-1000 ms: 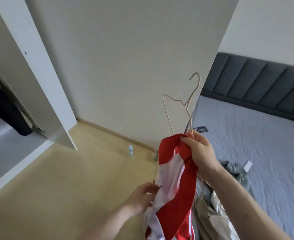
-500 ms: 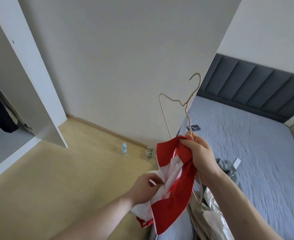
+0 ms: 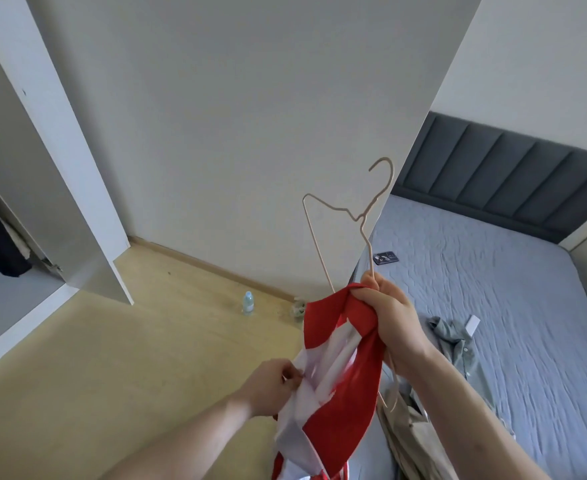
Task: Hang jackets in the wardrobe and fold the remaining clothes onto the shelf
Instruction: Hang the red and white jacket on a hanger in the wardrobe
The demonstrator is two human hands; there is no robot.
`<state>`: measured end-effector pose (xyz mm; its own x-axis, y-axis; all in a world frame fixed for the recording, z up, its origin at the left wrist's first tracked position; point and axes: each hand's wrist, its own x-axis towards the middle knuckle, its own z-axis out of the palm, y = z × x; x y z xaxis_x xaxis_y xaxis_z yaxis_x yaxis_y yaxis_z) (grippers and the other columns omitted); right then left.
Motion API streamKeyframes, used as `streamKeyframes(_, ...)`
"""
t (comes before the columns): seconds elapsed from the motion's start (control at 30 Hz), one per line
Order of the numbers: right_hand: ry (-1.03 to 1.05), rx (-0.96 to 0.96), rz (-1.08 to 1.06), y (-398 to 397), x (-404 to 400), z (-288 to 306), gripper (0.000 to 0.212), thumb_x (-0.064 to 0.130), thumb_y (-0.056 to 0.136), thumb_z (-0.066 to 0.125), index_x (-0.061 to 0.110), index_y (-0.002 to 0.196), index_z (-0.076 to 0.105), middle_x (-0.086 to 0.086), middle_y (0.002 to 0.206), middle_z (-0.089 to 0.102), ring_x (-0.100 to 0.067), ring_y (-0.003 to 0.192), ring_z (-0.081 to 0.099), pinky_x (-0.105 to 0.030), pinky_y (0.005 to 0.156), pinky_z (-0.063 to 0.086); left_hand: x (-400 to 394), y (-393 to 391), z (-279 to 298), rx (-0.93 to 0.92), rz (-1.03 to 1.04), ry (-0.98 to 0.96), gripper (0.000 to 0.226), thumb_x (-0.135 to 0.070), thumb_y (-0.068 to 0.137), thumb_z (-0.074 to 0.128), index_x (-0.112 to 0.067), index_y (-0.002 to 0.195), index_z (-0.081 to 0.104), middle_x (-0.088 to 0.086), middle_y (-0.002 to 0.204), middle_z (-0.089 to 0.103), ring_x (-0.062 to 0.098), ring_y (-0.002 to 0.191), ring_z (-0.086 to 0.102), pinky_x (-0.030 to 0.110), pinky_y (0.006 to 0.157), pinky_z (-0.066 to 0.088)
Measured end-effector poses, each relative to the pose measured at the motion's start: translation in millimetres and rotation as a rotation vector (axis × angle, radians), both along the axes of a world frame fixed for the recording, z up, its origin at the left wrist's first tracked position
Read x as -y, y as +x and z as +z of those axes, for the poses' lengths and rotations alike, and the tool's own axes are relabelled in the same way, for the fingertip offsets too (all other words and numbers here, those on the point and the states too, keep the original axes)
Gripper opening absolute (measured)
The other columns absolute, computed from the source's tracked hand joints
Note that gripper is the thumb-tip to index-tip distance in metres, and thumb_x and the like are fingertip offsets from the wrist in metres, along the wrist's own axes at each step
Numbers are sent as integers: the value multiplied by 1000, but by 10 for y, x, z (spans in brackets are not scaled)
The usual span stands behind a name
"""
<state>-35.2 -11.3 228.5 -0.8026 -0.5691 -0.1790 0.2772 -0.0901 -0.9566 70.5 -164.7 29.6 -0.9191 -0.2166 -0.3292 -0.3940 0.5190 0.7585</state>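
Note:
A red and white jacket (image 3: 340, 403) hangs in front of me, bunched at the top. My right hand (image 3: 389, 313) grips its red collar together with one arm of a thin beige wire hanger (image 3: 361, 220), whose hook points up. The hanger's other end pokes out below my right wrist. My left hand (image 3: 271, 386) pinches the jacket's white fabric lower down on the left. The open wardrobe (image 3: 5, 237) is at the far left, with a dark garment hanging inside.
A white wardrobe door (image 3: 250, 116) stands open straight ahead. A small water bottle (image 3: 247, 302) sits on the wooden floor. The bed (image 3: 493, 289) at right carries a grey-green shirt (image 3: 458, 344), a beige garment (image 3: 413, 438), a phone (image 3: 385, 257) and a small white box (image 3: 472, 325).
My left hand has moved along the white fabric and gathered it up, so the jacket's lower part sits higher and more bunched. My right hand keeps its grip on the collar and hanger.

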Motion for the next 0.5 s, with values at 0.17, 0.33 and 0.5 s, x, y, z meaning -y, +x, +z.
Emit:
streamKeyframes(0.17, -33, -19, -52, 61, -41, -82, 42, 0, 95, 54, 27, 66, 39, -1, 64, 41, -16, 58, 41, -25, 54, 41, 420, -2, 36, 42, -17, -62, 25, -30, 98, 59, -31, 73, 58, -12, 77, 62, 5, 72, 56, 18, 63, 42)
streamKeyframes(0.33, -77, -52, -59, 116, -119, -72, 47, -7, 97, 48, 24, 62, 40, 1, 58, 48, -12, 51, 50, -19, 49, 47, 690, -8, 181, -4, 124, 53, 15, -19, 98, 60, -14, 84, 63, 11, 89, 71, 18, 76, 61, 39, 78, 56)
streamKeyframes(0.5, 135, -257, 11, 15, -269, 7, 49, -1, 100, 57, 24, 64, 33, 0, 57, 33, -12, 48, 33, -20, 44, 29, 726, -12, 397, -73, 111, 42, 15, -20, 97, 53, -20, 84, 62, -13, 68, 61, 0, 59, 50, 14, 57, 44)
